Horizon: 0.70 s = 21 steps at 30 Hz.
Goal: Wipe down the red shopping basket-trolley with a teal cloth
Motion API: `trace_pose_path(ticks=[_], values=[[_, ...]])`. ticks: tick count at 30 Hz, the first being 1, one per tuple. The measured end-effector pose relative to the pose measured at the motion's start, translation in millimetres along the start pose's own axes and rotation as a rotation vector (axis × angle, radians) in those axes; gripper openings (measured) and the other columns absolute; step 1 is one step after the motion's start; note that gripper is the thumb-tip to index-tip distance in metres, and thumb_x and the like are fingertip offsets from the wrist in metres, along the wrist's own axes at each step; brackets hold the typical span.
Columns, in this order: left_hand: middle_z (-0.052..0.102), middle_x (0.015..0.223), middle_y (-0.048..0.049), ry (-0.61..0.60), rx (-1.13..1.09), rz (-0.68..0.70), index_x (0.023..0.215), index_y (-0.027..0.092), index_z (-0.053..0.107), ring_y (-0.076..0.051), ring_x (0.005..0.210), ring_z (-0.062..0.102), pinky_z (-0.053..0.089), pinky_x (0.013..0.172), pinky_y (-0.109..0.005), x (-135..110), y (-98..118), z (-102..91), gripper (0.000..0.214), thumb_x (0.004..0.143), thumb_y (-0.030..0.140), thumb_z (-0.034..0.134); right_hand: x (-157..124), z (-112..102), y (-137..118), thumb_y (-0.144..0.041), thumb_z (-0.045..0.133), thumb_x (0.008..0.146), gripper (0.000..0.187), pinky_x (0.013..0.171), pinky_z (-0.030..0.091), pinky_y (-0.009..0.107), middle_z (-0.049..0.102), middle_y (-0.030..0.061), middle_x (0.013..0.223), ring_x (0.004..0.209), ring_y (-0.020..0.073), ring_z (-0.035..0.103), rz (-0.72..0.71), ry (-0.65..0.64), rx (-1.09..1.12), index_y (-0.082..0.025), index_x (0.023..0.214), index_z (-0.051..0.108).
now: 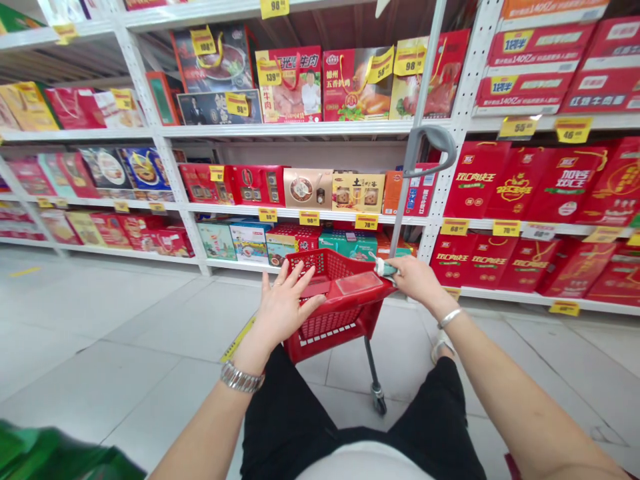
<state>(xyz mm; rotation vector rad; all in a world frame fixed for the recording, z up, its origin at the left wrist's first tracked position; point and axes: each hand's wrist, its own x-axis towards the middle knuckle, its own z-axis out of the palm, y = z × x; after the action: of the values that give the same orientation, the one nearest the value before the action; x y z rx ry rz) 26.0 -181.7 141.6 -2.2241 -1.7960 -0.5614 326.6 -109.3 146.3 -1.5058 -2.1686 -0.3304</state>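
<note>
Item: one red wheeled shopping basket (pixel 345 327), standing on a white tile floor (pixel 125 373), far end toward the shelving, with a grey loop handle (pixel 430 150) on a pole at its far right corner. Left hand (pixel 285 307): released, fingers (pixel 299 272) spread flat, just over the basket's left rim; contact cannot be told. Right hand (pixel 415 278): clenched on the basket's right rim beside a teal-and-white strip (pixel 385 269). Inside the basket: a clear flat packet (pixel 359 283). Far side: white shelving (pixel 295 129) stocked with red gift boxes (pixel 530 180) and yellow price tags (pixel 309 218). Near left: a green bag (pixel 45 457).
</note>
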Motion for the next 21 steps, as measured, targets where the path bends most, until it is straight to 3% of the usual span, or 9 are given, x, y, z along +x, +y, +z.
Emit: trace_pose_path(ticks=[5,12,18,21], values=[[0.036,0.162,-0.0073,-0.013,-0.025,0.001,0.152,0.030,0.042,-0.033,0.155,0.019,0.013,0.121,-0.071,4,5,3.6,0.065,0.096,0.062,0.043,11,1,25,-0.012,0.054,0.081,0.035,0.068,0.043,0.025,0.076,0.0039,0.090,0.088,0.0203,0.067,0.070,-0.068,-0.051,-0.028,0.102,0.077],[0.035,0.163,-0.0062,-0.047,-0.103,-0.043,0.153,0.031,0.040,-0.031,0.155,0.019,0.016,0.121,-0.067,13,-11,2.7,0.059,0.100,0.055,0.032,-3,-4,10,-0.012,0.055,0.082,0.031,0.071,0.041,0.027,0.076,0.0052,0.089,0.089,0.0222,0.066,0.068,-0.075,-0.042,-0.025,0.100,0.077],[0.039,0.162,-0.0074,0.005,-0.092,-0.128,0.150,0.030,0.046,-0.033,0.154,0.023,0.015,0.120,-0.071,10,-41,2.6,0.056,0.100,0.051,0.034,-47,-12,-13,-0.007,0.053,0.080,0.038,0.075,0.043,0.031,0.077,0.0056,0.095,0.092,0.0243,0.066,-0.030,0.094,0.049,-0.025,0.106,0.074],[0.042,0.159,-0.0117,0.091,-0.076,-0.149,0.150,0.025,0.047,-0.034,0.152,0.029,0.019,0.119,-0.071,5,-38,3.2,0.055,0.100,0.047,0.033,-61,-21,-33,-0.004,0.053,0.077,0.045,0.077,0.043,0.034,0.077,0.0059,0.096,0.092,0.0245,0.066,-0.096,0.203,0.085,-0.025,0.111,0.073]])
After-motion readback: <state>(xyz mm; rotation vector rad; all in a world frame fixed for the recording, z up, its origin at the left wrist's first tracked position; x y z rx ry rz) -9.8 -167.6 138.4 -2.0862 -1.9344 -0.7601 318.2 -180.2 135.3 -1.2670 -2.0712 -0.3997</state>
